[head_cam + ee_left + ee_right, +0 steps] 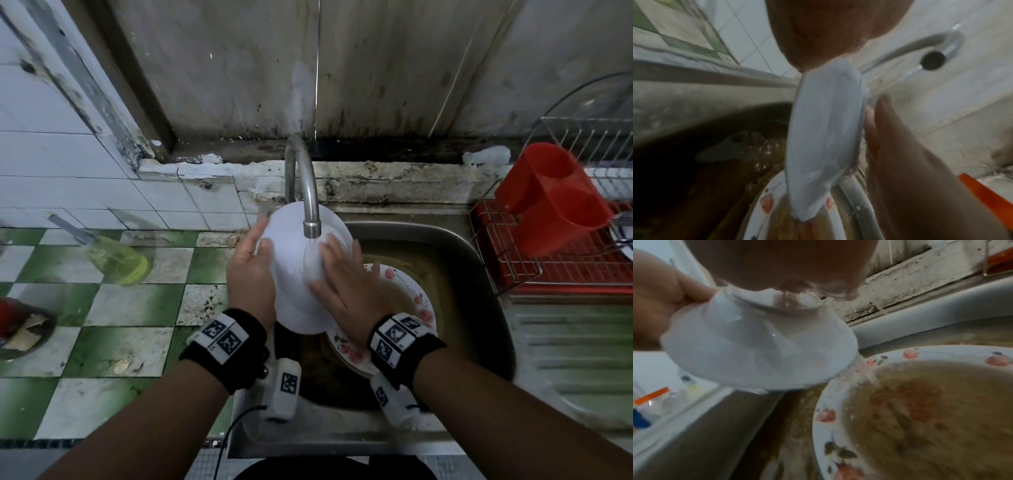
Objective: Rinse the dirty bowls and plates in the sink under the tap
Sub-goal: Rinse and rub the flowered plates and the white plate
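Steel sink point(479, 260) holds murky brown water and a floral-rimmed plate point(423, 308) lying flat in it, its well full of the same brownish water with a reddish smear visible in the right wrist view point(920, 402). Above the plate we hold a white bowl point(294, 260) upside down and tilted, base up toward the tap spout point(311, 229), rim facing down and toward the left hand. In the right wrist view the bowl's foot ring point(764, 300) sits under the palm and water runs off the low edge of the rim onto the plate's edge. Our left hand point(251, 270) grips the bowl at its left rim, thumb on the outer wall, the other fingers hidden behind it. Our right hand point(346, 277) lies flat on the bowl's base and outer wall, fingers straight and spread, pressing rather than gripping. Water falls from the spout onto the base just beside the right fingers. Both forearms reach in from the bottom edge, wrists in black bands carrying printed markers. Right of the sink, a wire dish rack point(565, 260) on a red tray holds a red two-pocket cutlery holder point(551, 198). Left, on the green-and-white tiled counter point(113, 308), stands a bottle of yellow-green liquid point(116, 260).
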